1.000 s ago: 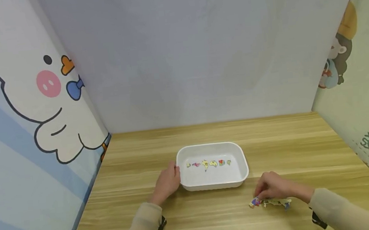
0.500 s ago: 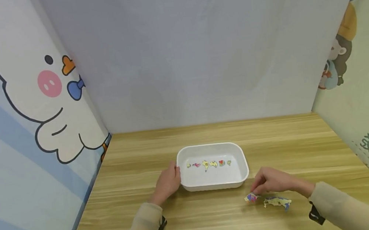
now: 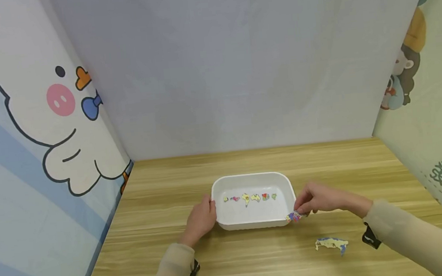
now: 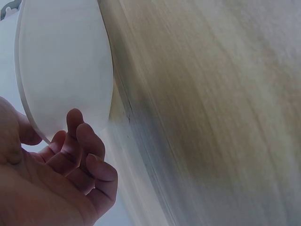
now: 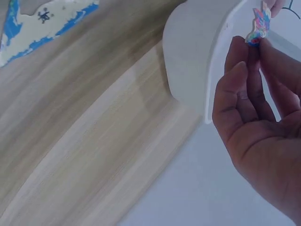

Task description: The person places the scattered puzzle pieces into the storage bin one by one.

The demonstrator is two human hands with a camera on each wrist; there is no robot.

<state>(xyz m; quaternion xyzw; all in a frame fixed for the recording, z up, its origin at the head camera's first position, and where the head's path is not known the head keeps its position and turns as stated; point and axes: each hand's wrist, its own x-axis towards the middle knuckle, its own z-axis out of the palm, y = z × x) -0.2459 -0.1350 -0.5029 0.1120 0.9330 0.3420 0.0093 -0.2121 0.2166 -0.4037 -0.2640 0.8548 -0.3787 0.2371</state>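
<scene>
My left hand (image 3: 201, 218) grips the left wall of a white plastic tray (image 3: 253, 225), thumb at the rim. In the left wrist view its other fingers curl outside the tray wall (image 4: 66, 56). My right hand (image 3: 322, 198) pinches a small multicoloured puzzle piece (image 3: 294, 216) between thumb and fingertips, over the tray's near right corner. That piece (image 5: 259, 26) shows pink, blue and red in the right wrist view. Inside the tray, several small flat pieces lie in a row, among them a yellow piece (image 3: 246, 199) and a red-and-green piece (image 3: 265, 197).
A larger cream puzzle piece (image 3: 331, 243) with blue edges lies on the wooden table (image 3: 249, 268), to the right of the tray and nearer me. Behind the table hangs a plain pale curtain (image 3: 238, 65). Printed cartoon panels stand at both sides.
My right hand has lifted the multicoloured puzzle piece from beside the cream one and carried it up and left to the tray's corner. My left hand stays on the tray.
</scene>
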